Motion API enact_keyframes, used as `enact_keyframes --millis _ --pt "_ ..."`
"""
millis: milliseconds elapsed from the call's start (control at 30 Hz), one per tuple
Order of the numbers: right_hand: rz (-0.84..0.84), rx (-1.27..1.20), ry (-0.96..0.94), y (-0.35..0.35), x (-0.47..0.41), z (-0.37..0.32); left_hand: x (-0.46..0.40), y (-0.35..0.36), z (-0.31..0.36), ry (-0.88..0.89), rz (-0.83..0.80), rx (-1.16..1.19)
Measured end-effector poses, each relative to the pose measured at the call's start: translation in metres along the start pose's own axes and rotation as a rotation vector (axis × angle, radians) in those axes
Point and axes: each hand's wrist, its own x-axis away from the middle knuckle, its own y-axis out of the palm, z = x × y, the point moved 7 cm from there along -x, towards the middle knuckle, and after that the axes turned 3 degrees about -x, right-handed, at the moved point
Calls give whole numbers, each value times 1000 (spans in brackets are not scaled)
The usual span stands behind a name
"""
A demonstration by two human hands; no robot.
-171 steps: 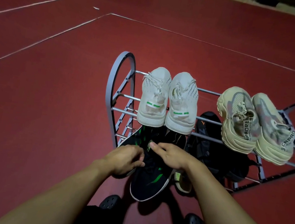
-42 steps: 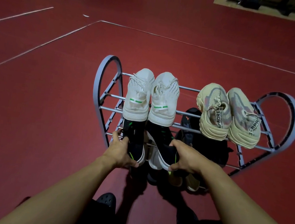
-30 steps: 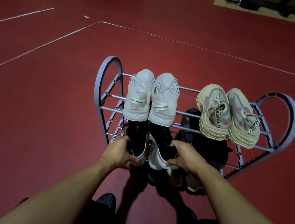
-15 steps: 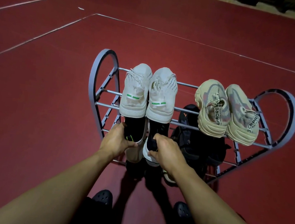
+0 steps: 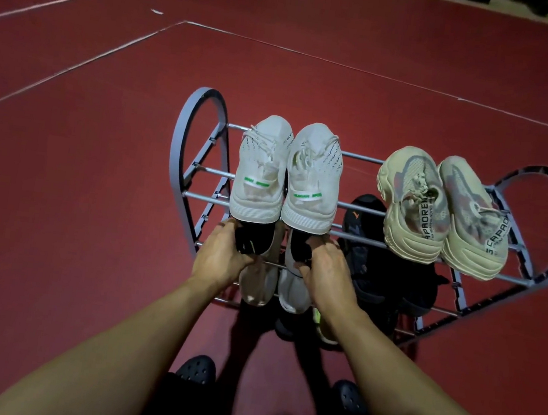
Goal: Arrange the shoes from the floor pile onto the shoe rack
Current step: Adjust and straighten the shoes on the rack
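Nearest the camera, in front of the shoe rack [image 5: 197, 149], two dark perforated clogs [image 5: 196, 368] on the person's feet stand on the red floor [image 5: 68, 216]. Both forearms reach from there toward the rack's left half.

The left hand [image 5: 221, 259] is closed around the heel of the left black sneaker [image 5: 254, 241], thumb and fingers wrapping its back end. The right hand [image 5: 323, 268] is closed the same way on the right black sneaker [image 5: 298, 250]. Both shoes go toes-first into the rack's middle shelf, directly under the white sneakers [image 5: 286, 178] on the top shelf, with their pale soles hanging out toward the person. Whether they already rest on the bars, I cannot tell.

These look like light knit trainers: soft uppers that would fold under a squeeze, with stiffer rubber soles. The heel counter is probably the firmest place to hold, and pushing from there should slide them along the thin bars without crushing the upper. A sole could catch or tip between bars.

At the foot of the rack, below the right hand, a shoe with yellow-green trim [image 5: 318, 323] lies in shadow. To the right on the middle shelf sit black shoes [image 5: 364, 246]. Farther back, on the top shelf's right side, rests the beige chunky pair [image 5: 437, 213].
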Motion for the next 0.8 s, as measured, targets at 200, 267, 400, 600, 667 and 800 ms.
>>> enact_keyframes --millis 200,267,400,600,667,800 --pt "-81 -6 123 8 -8 22 -14 11 -16 -15 -47 28" --pt "-91 -4 113 8 -8 23 -9 5 -9 -12 -48 10" --pt "-116 -43 134 10 -6 26 -5 3 -2 -8 -57 27" --pt "-101 -203 229 8 2 38 1 2 -1 -26 -60 56" --pt "-137 -178 232 9 3 40 7 -4 5 -49 -15 39" --pt "-128 -129 222 2 7 43 25 -25 21 -28 172 -15"
